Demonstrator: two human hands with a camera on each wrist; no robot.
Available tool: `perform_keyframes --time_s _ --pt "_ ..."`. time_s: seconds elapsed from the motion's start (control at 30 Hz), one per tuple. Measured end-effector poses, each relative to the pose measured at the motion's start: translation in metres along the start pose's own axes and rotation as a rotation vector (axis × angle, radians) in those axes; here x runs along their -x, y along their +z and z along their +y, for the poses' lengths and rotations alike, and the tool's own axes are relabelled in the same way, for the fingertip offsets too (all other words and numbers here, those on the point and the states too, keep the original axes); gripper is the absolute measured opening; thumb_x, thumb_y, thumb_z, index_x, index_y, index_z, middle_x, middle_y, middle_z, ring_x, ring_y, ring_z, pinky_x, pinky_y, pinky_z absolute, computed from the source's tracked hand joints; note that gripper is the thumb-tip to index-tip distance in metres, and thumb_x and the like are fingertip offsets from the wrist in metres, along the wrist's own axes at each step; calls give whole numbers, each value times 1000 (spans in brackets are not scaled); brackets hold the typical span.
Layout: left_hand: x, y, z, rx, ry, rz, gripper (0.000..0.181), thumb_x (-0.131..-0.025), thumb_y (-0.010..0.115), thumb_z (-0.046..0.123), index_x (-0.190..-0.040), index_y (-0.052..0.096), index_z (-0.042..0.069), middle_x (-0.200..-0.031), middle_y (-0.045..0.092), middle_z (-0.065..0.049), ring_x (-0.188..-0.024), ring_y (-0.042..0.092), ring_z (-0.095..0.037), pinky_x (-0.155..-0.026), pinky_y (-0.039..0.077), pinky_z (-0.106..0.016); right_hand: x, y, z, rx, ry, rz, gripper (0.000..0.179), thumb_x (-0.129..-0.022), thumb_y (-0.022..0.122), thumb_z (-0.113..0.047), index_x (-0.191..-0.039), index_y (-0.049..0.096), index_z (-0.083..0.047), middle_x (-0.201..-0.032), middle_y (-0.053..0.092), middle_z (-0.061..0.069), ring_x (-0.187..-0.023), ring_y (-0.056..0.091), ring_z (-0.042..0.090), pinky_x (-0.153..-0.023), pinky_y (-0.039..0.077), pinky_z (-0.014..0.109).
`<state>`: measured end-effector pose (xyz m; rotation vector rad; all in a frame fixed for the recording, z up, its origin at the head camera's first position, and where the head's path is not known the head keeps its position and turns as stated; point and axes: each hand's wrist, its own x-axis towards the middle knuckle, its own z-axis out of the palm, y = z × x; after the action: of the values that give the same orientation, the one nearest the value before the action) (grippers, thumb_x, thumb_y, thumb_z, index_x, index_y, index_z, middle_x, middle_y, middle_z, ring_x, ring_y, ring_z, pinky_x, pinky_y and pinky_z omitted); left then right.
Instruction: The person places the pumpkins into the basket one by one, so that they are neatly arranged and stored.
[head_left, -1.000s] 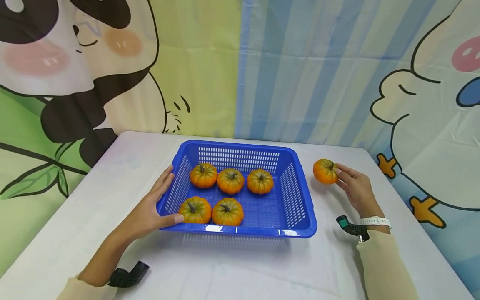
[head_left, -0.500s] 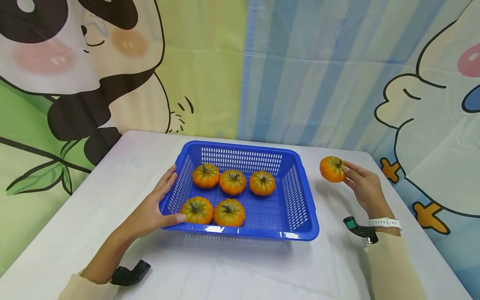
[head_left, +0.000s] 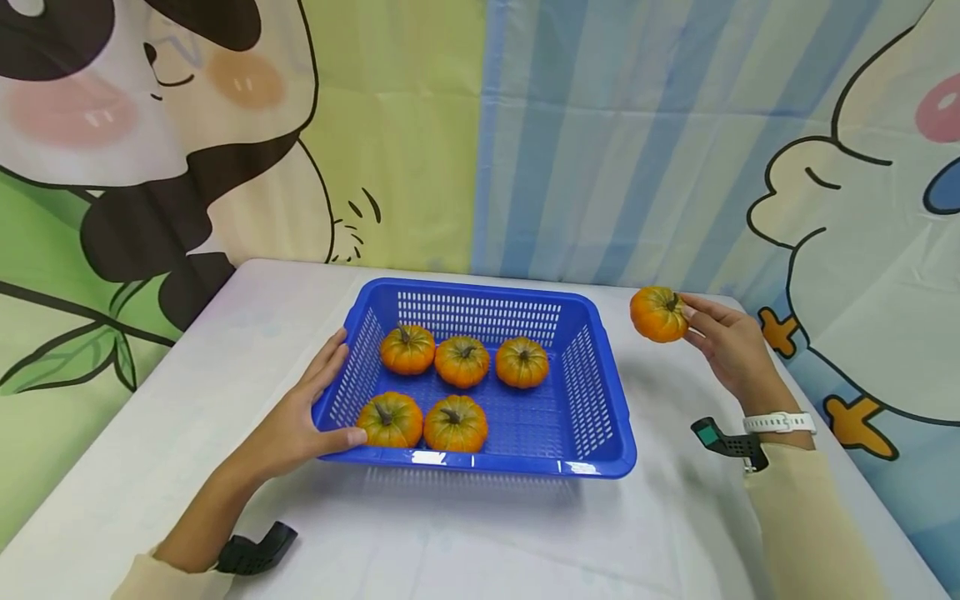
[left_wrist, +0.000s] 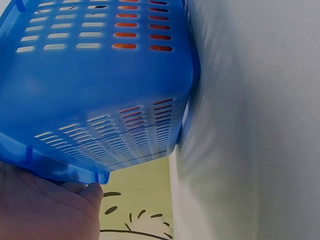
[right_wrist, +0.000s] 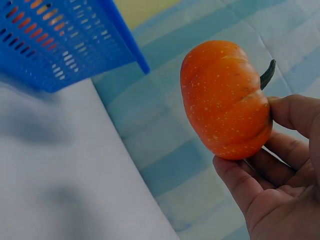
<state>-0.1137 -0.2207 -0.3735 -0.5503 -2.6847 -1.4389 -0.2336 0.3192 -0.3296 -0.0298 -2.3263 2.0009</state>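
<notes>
Small orange pumpkins, several of them, sit in a blue plastic basket [head_left: 525, 462]; two, one being the front-left pumpkin [head_left: 390, 420], are along the front, and three stand behind, such as the back-right pumpkin [head_left: 522, 363]. My left hand [head_left: 300, 421] holds the basket's front-left corner, thumb over the front rim and fingers along the left side. In the left wrist view that hand [left_wrist: 50, 205] is under the rim. To the right of the basket, my right hand [head_left: 727, 346] pinches another pumpkin [right_wrist: 225, 100] between thumb and fingers, raised above the table, its dark green stem toward the thumb.
A white-covered table [head_left: 465, 533] carries the basket. Behind it hangs a cartoon-printed curtain [head_left: 600, 142], with a panda at left and a white figure at right. Black devices, such as the left wrist device [head_left: 258, 550], are strapped at both wrists.
My right hand has lifted the pumpkin higher and moved slightly right, away from the basket. The left hand and basket stay in place; the head view shifts a little.
</notes>
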Motion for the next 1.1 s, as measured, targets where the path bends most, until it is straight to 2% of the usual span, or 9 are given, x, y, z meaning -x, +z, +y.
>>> perform_keyframes --time_s 0.13,0.3,0.47,0.6,0.87,1.1 --pt "-1 0 0 5 3 -2 104 -77 78 27 -156 14 9 -163 1 5 -147 3 -33 -106 15 -71 8 7 -10 -9 -29 -24 70 -87 71 -35 -142 46 3 -149 35 21 -117 52 17 -85 50 18" --pt "-1 0 0 -8 -3 -1 104 -77 77 28 -157 13 11 -163 0 5 -147 4 -34 -104 17 -72 19 18 -22 24 -98 -97 62 -91 69 -29 -140 49 3 -146 41 19 -118 52 18 -85 50 18" --pt "0 1 -1 -17 -8 6 103 -77 77 29 -157 14 11 -163 1 5 -147 5 -35 -104 19 -72 24 27 -28 30 -176 -162 52 -94 66 -22 -135 53 5 -131 57 8 -112 57 16 -86 51 20" --pt "0 1 -1 -10 -7 5 103 -77 77 29 -156 14 10 -163 1 4 -147 4 -34 -104 17 -72 27 33 -31 68 -200 -198 45 -95 64 -19 -133 56 6 -123 62 0 -111 58 16 -86 52 20" --pt "-1 0 -2 -6 -3 4 103 -78 77 29 -157 13 12 -163 0 6 -147 3 -32 -105 16 -71 29 45 -38 145 -241 -319 44 -98 60 -19 -135 54 5 -129 60 7 -114 58 15 -90 49 21" --pt "0 0 -2 -1 -4 2 103 -78 77 28 -157 14 11 -163 0 5 -147 3 -32 -105 16 -71 32 59 -42 222 -231 -391 45 -99 59 -20 -135 53 6 -131 58 13 -114 58 17 -92 48 22"
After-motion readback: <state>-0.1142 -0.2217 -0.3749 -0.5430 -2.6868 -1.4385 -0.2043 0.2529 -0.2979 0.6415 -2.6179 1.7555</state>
